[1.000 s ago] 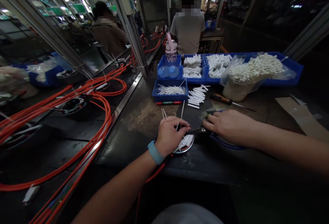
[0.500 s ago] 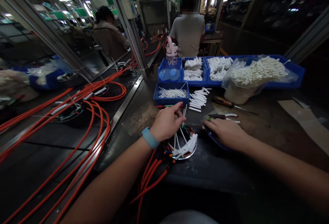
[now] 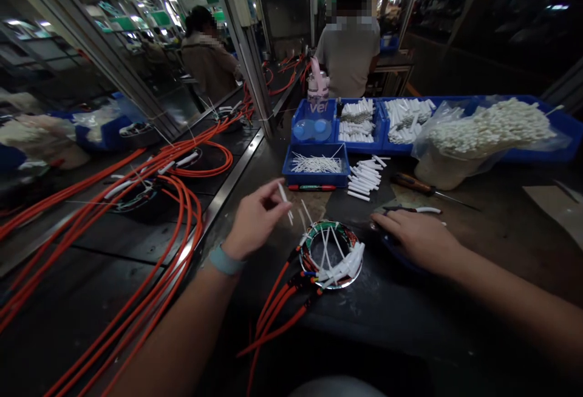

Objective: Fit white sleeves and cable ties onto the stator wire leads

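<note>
My left hand (image 3: 255, 220) is raised to the left of a round wire coil (image 3: 331, 253) and pinches a short white tube (image 3: 283, 193) between thumb and forefinger. The coil lies on the dark bench, with white sleeves and ties sticking out of it and orange cables (image 3: 277, 309) leading off toward me. My right hand (image 3: 418, 238) rests flat on the bench to the coil's right, over a blue tray rim (image 3: 395, 252), its fingertips next to white-handled scissors (image 3: 412, 209). It holds nothing that I can see.
A small blue tray (image 3: 314, 164) of thin white ties, a red marker (image 3: 312, 188), loose white tubes (image 3: 363, 177) and a screwdriver (image 3: 421, 187) lie beyond. Blue bins (image 3: 364, 121) and a bag of white parts (image 3: 483, 136) stand behind. Orange cable loops (image 3: 150, 196) fill the left. Two people stand farther off.
My left hand lifted off the coil and moved left, now pinching a white tube. The coil is uncovered. My right hand stayed on the bench.
</note>
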Demonstrator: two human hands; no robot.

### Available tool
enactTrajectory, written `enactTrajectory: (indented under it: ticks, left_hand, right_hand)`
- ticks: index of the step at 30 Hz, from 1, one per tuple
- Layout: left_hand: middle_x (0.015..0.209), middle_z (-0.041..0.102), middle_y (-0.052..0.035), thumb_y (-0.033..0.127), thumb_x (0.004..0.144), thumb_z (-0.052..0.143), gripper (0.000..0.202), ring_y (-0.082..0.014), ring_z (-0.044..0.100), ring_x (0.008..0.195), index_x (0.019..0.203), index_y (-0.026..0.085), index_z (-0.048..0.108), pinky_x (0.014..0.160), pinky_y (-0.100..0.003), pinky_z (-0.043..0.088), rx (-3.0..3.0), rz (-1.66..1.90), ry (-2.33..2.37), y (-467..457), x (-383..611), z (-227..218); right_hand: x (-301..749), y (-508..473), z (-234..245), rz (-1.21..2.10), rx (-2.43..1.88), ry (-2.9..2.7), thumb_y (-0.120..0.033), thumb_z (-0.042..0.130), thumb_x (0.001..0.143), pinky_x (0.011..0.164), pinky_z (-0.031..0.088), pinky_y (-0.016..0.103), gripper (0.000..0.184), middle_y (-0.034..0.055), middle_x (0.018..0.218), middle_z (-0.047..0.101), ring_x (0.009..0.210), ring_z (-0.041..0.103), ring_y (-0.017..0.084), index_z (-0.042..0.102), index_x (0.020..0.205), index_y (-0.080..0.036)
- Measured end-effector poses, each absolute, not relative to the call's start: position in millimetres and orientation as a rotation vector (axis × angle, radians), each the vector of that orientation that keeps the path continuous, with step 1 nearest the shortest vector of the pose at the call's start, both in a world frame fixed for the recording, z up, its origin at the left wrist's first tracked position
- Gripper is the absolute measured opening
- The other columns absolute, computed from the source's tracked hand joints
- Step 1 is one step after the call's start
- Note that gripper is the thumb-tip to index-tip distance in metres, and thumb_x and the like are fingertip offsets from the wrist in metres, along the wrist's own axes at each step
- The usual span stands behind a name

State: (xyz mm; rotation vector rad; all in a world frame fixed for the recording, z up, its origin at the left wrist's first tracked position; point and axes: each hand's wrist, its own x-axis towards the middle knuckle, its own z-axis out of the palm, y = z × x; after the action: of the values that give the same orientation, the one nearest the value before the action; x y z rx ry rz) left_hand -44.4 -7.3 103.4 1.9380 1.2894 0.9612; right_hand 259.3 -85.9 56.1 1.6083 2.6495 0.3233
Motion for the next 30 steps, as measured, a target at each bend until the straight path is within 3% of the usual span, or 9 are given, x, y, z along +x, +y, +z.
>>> enactTrajectory:
  ticks: [3, 6, 20, 30]
  left_hand:
    - [0.079, 0.065, 0.0010, 0.023, 0.077, 0.060, 0.037, -0.0139, 0.059, 0.076, 0.113, 0.020, 0.063, 0.073, -0.025, 0.046, 2.165, 0.545, 1.010, -4, -40, 107]
    - [0.083, 0.066, -0.0015, 0.022, 0.081, 0.056, 0.020, -0.0147, 0.060, 0.081, 0.095, 0.021, 0.071, 0.075, -0.025, 0.044, 2.311, 0.446, 0.884, -4, -30, 111]
    - [0.091, 0.067, -0.0061, 0.013, 0.080, 0.056, 0.013, -0.0153, 0.061, 0.088, 0.077, 0.016, 0.069, 0.082, -0.028, 0.047, 2.070, 0.865, 1.002, -13, -38, 88]
    - [0.088, 0.068, -0.0043, 0.013, 0.083, 0.053, 0.016, -0.0156, 0.061, 0.085, 0.086, 0.017, 0.069, 0.079, -0.028, 0.046, 2.289, 0.930, 1.046, -15, -36, 101]
  right_hand:
    - [239, -72, 73, 0.319, 1.453, 2.647, -0.015, 0.058, 0.080, 0.058, 0.034, 0.026, 0.038, 0.0060, 0.087, 0.059, 0.076, 0.056, 0.022, 0.053, 0.117, -0.017]
    - [219, -58, 87, 0.323, 1.351, 2.622, -0.015, 0.055, 0.084, 0.056, 0.033, 0.025, 0.032, 0.0060, 0.086, 0.059, 0.075, 0.056, 0.021, 0.053, 0.116, -0.018]
    - [208, -57, 77, 0.166, 1.322, 2.589, -0.008, 0.047, 0.084, 0.060, 0.039, 0.026, 0.033, 0.0078, 0.087, 0.059, 0.078, 0.059, 0.022, 0.053, 0.116, -0.016]
    - [213, -71, 71, 0.101, 1.475, 2.559, -0.014, 0.052, 0.084, 0.060, 0.038, 0.026, 0.027, 0.0071, 0.087, 0.061, 0.077, 0.060, 0.021, 0.055, 0.111, -0.014]
